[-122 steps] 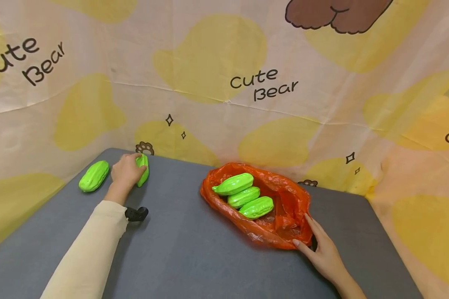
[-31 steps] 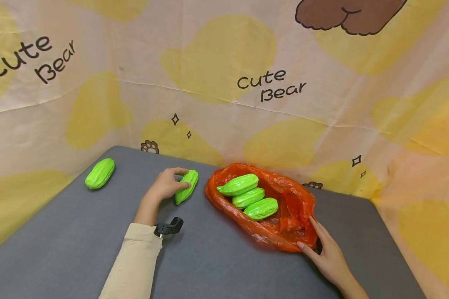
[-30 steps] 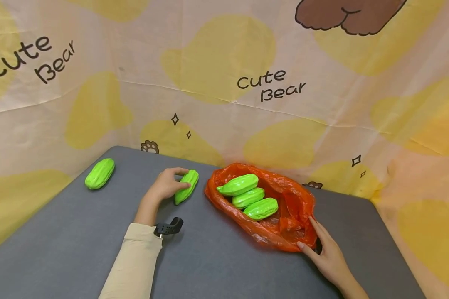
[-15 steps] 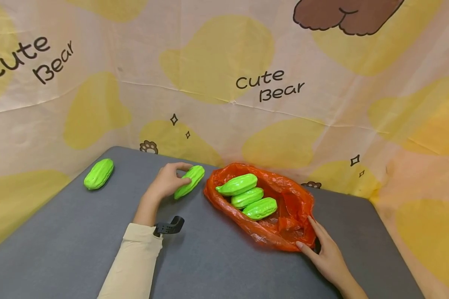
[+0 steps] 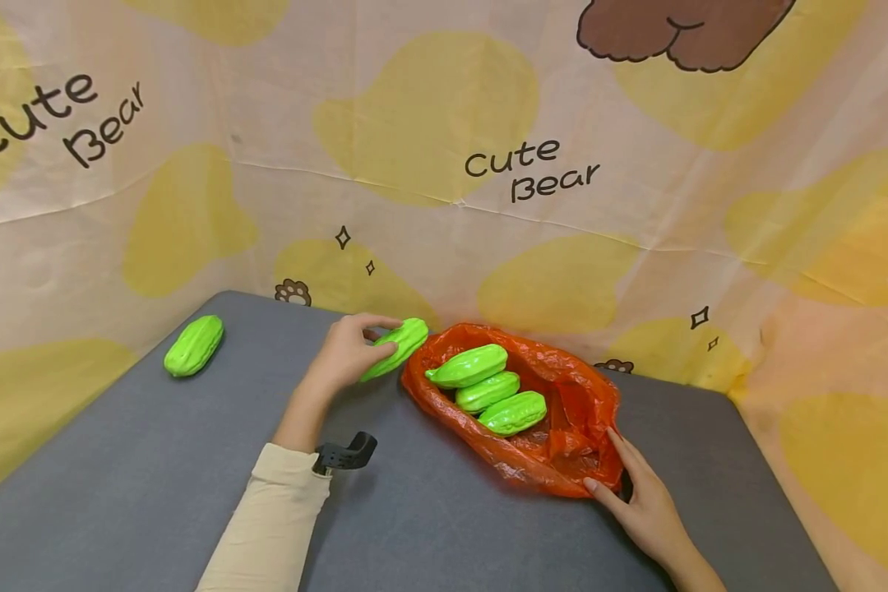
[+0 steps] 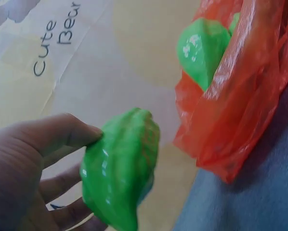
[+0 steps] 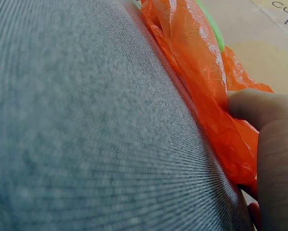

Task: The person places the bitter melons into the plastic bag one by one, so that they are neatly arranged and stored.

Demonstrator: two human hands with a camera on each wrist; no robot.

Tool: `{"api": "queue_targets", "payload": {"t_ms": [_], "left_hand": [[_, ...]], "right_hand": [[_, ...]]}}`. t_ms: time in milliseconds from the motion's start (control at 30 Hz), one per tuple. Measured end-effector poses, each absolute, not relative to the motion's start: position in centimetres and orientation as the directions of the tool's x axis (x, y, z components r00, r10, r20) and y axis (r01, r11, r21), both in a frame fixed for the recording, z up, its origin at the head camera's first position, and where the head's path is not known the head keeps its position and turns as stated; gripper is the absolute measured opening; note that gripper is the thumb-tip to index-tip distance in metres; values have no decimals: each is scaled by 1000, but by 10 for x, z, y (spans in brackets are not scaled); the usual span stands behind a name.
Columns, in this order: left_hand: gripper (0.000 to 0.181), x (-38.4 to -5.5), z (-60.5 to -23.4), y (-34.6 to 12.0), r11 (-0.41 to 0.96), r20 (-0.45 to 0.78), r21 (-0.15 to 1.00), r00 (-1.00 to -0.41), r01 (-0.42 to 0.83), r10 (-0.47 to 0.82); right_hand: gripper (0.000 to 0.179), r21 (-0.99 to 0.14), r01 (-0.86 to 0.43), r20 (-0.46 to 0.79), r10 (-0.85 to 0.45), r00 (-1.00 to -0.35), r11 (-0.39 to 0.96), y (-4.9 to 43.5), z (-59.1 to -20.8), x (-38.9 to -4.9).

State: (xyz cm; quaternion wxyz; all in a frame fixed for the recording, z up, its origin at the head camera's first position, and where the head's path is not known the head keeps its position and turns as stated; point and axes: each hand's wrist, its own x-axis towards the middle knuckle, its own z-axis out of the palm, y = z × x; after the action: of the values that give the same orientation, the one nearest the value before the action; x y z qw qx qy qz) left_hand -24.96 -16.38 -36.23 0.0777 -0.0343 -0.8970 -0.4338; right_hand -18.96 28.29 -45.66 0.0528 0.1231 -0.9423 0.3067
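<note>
My left hand (image 5: 348, 352) pinches a bright green, ridged bitter melon (image 5: 409, 335) between thumb and fingers. In the head view the melon's far end comes up to the left rim of a red plastic bag (image 5: 514, 472); in the left wrist view a gap separates melon (image 6: 117, 168) and bag (image 6: 230, 115). Three more bitter melons (image 5: 514, 413) lie side by side in the left part of the open bag. At the bag's right end, my right hand (image 5: 649, 503) holds the edge, its thumb (image 7: 250, 105) pressed on the plastic and its other fingers mostly hidden.
Another green bitter melon (image 5: 194, 346) lies by the left edge of the grey table (image 5: 429, 534). A printed cloth (image 5: 385, 107) hangs behind the table and along its sides. A black strap (image 5: 346, 452) juts from my left wrist.
My left hand has carried the bitter melon rightwards from the table's back left and lifted it to the bag's left rim. My right hand has stayed at the bag's right end.
</note>
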Motion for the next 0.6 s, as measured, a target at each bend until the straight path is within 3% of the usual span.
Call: {"api": "queue_targets", "payload": {"t_ms": [600], "left_hand": [[17, -252, -359, -121, 430, 389, 851, -912, 302, -130]], "right_hand": [[85, -565, -267, 176, -202, -964, 781, 283, -458, -190]]}}
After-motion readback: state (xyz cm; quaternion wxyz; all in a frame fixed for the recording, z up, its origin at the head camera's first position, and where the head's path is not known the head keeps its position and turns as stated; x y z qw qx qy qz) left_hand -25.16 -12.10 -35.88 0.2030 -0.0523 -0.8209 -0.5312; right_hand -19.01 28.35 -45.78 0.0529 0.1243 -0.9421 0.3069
